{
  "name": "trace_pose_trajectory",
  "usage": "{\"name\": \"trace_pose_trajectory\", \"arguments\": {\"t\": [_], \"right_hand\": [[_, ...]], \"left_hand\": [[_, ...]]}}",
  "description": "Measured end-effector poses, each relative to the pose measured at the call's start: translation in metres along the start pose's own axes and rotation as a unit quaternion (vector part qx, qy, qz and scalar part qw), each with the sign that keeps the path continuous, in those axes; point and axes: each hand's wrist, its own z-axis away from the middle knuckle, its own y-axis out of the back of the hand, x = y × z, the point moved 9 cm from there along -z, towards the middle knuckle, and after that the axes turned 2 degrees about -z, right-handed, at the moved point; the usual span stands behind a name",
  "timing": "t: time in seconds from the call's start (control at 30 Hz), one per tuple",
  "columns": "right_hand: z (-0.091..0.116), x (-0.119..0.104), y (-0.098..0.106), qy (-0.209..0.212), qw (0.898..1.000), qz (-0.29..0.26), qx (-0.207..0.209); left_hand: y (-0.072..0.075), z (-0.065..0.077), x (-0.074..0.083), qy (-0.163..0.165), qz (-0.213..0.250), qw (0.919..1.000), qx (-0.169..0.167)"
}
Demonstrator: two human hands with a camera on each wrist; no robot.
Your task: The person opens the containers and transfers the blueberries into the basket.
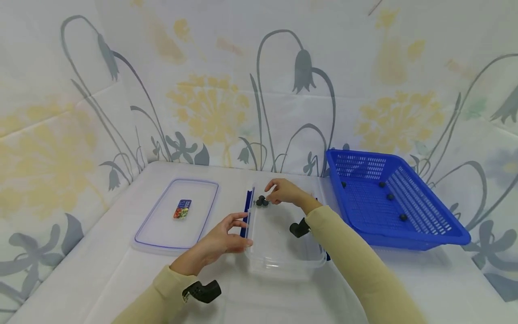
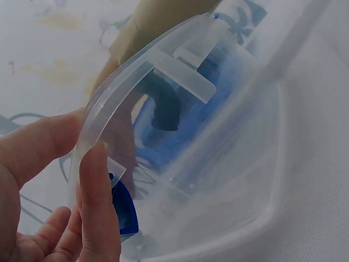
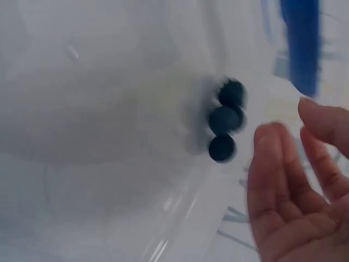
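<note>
A clear plastic food container (image 1: 279,245) with blue side clips stands in the middle of the table. My left hand (image 1: 220,238) holds its left rim, thumb and fingers on either side of the wall (image 2: 90,123) in the left wrist view. Inside, at the far left corner, several blueberries (image 1: 262,201) lie clustered together. Just right of them, over the container, hovers my right hand (image 1: 285,191). The right wrist view shows its thumb apart from loosely bent fingers (image 3: 267,164), nothing between them, close to the dark blueberries (image 3: 222,148).
To the right, a blue slotted basket (image 1: 344,209) stands tilted, with several blueberries (image 1: 390,196) scattered on its floor. A clear lid (image 1: 162,236) with a blue seal and a colourful label (image 1: 182,209) lies at left. Flowered cloth (image 1: 226,58) hangs behind the table.
</note>
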Motion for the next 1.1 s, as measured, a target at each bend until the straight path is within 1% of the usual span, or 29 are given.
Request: {"name": "trace_pose_trajectory", "arguments": {"t": [0.1,0.17,0.23,0.37,0.43,0.53,0.67,0.7,0.8,0.93,1.0,1.1], "right_hand": [[-0.003,0.002,-0.008,-0.009,0.999,0.044,-0.011],[-0.002,0.005,-0.01,-0.017,0.997,0.07,-0.011],[-0.002,0.006,-0.011,-0.023,0.995,0.093,-0.008],[-0.002,0.012,-0.017,-0.037,0.99,0.135,-0.018],[-0.004,0.014,-0.02,-0.041,0.988,0.149,-0.021],[-0.006,0.015,-0.025,-0.035,0.985,0.169,-0.02],[-0.007,0.013,-0.029,-0.028,0.982,0.187,-0.028],[-0.007,0.012,-0.029,-0.026,0.981,0.189,-0.032],[-0.005,0.008,-0.027,-0.019,0.984,0.171,-0.042],[0.001,-0.007,-0.019,0.02,0.991,0.122,-0.043],[0.005,-0.015,-0.013,0.041,0.993,0.103,-0.044],[0.01,-0.024,-0.004,0.054,0.994,0.086,-0.043]], "left_hand": [[0.001,0.0,0.003,-0.009,0.002,0.9999,-0.004],[0.001,0.001,0.003,-0.011,0.002,0.9999,-0.006],[0.001,0.0,0.004,-0.014,0.0,0.9999,-0.005],[0.002,0.001,0.003,-0.013,0.001,0.9999,-0.004],[0.001,0.001,0.002,-0.012,0.003,0.9999,-0.006],[0.0,0.002,0.001,-0.012,0.006,0.9999,-0.01],[0.0,0.002,0.002,-0.021,0.008,0.9997,-0.012],[0.0,0.001,0.002,-0.024,0.007,0.9996,-0.013],[-0.001,0.001,0.003,-0.028,0.009,0.9995,-0.014],[-0.001,-0.001,0.003,-0.024,0.008,0.9996,-0.011],[0.0,-0.001,0.002,-0.019,0.006,0.9998,-0.007],[0.001,0.0,0.001,-0.012,0.004,0.9999,-0.002]]}}
